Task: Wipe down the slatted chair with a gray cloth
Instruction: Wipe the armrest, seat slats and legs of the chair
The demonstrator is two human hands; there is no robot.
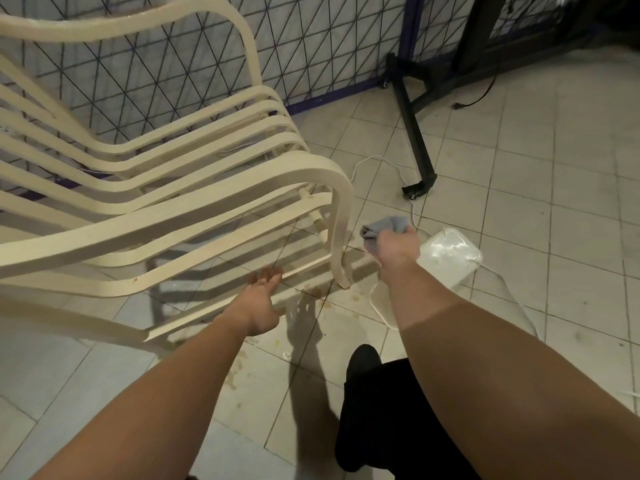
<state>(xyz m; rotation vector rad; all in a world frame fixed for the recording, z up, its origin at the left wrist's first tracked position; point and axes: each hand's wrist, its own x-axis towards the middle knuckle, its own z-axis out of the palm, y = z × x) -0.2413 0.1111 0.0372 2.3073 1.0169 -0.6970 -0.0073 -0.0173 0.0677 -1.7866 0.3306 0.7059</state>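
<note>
The chair (166, 188) occupies the left half of the view. It is cream-coloured, built of long curved slats, and lies tipped so that its slats run from the left edge toward the centre; one curved leg ends on the tiled floor (519, 174) near the centre.

The left hand (258, 306) reaches to the lowest slat, with its fingertips at or on the slat's edge. The fingers are loosely extended and hold nothing; actual contact with the slat cannot be confirmed.

The right hand (394, 247) is clenched around the gray cloth (382, 226), which bunches out above and to the left of the fist. The cloth is just right of the chair leg and does not touch it.

A translucent white plastic container (450, 258) rests on the floor directly behind the right hand. A white cable (382, 161) runs across the tiles near it. A black metal stand (414, 133) with a caster stands further back, before a wire-grid panel (311, 46). Yellowish stains mark the tiles near the leg. A dark-clothed leg (374, 410) shows at the bottom.
</note>
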